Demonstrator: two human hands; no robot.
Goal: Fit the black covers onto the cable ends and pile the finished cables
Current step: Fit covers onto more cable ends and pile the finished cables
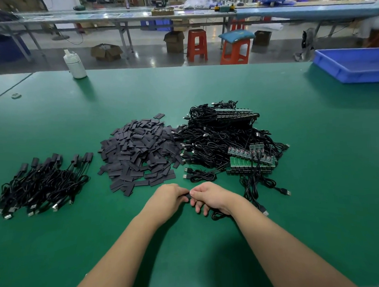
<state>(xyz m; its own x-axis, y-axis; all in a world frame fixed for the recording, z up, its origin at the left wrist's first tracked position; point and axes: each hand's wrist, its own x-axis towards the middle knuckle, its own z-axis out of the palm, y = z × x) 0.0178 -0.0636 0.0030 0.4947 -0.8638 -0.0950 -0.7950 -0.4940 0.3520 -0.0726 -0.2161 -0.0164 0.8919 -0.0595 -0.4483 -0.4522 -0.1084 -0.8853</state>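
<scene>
Near the front edge of the green table [314, 138], both forearms reach in and the hands meet at centre. The left hand [168, 196] has fingers curled round a small black cover [187, 196], which shows only as a dark bit between the two hands. The right hand [210, 196] pinches the same piece w/ thumb and forefinger, other fingers loosely bent downward, and a black cable [217, 214] loops out from under its wrist (whether the cover is fully seated on the cable end, can't tell). Just right of the hands, loose cables w/ USB plugs [285, 191] trail toward the front. Further in, left side of the table, lies the pile of finished cables [42, 186], covered ends pointing toward the far edge. At centre sits the heap of flat black covers [139, 154], touching on its right the big tangle of unfinished cables [218, 140], whose green circuit boards [248, 162] stand in rows at its near right. Toward the far left corner stands a white bottle [74, 64], w/ a small roll of tape [16, 95] left of it. At the far right corner, a blue plastic bin [352, 65]. Beyond the far edge: red stools [197, 45], cardboard boxes [106, 52], another long bench [178, 14].
</scene>
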